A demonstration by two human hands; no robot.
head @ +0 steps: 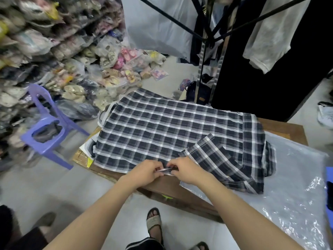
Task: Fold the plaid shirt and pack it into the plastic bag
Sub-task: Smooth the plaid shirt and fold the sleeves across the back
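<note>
Both hands, left hand (146, 171) and right hand (185, 170), pinch the near edge of the plaid shirt (162, 129) lying flat on the bench (281, 127).

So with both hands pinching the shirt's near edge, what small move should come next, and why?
Probably lift that pinched edge and fold it away across the plaid shirt. The left hand and right hand grip its near edge together, the body lies spread flat, and the plastic bag waits beside it.
</note>
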